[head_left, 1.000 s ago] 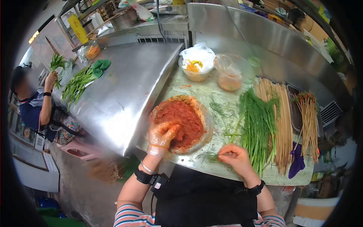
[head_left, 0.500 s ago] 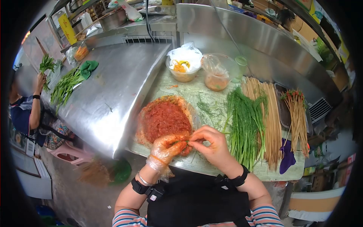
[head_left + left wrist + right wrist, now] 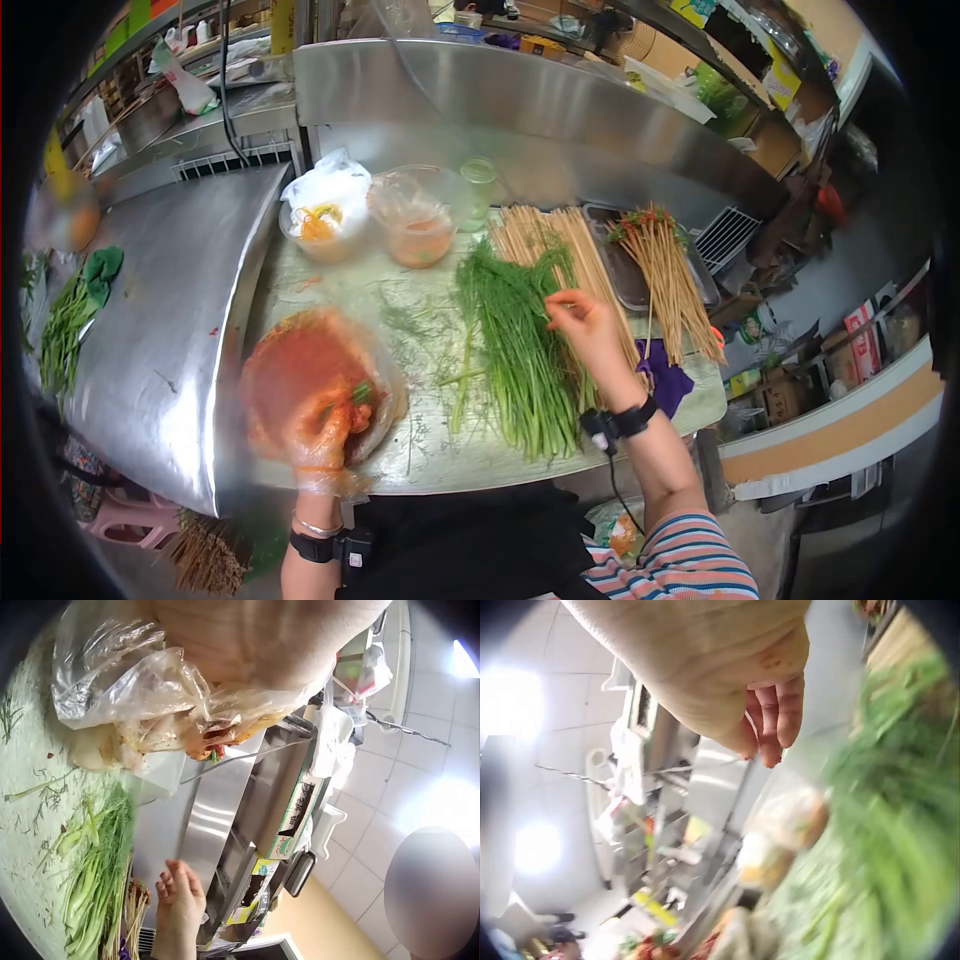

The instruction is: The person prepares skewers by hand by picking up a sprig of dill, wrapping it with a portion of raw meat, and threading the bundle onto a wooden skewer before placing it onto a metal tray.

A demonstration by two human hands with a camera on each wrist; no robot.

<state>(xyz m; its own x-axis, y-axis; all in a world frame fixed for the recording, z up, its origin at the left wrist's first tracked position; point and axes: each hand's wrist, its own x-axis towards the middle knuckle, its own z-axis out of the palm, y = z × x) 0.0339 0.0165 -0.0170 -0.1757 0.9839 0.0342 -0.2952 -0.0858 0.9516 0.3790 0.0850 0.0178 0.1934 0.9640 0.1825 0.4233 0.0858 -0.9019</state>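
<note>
My left hand [image 3: 318,425], in a clear plastic glove smeared red, is over the near right side of the bowl of red minced paste [image 3: 300,365]. Its curled fingers hold a small lump of the red paste [image 3: 358,415] with a bit of green herb [image 3: 362,392] showing on top. In the left wrist view the loose glove hides most of the lump. My bare right hand [image 3: 588,328] hovers above a bunch of dill [image 3: 520,350], fingers loosely bent with nothing between them. Red smears mark its fingertips in the right wrist view.
Behind the dill lie many wooden skewers [image 3: 600,275]. Skewers with red-green tips [image 3: 665,285] rest on a metal tray [image 3: 630,290] at the right, near a purple cloth [image 3: 667,380]. Two plastic tubs stand at the back, one with a white bag [image 3: 330,190]. A steel counter [image 3: 160,300] adjoins on the left.
The hands met over the bowl half a second ago and are now apart. My right hand has moved right, over the dill; the left stays at the bowl. The head view has turned right.
</note>
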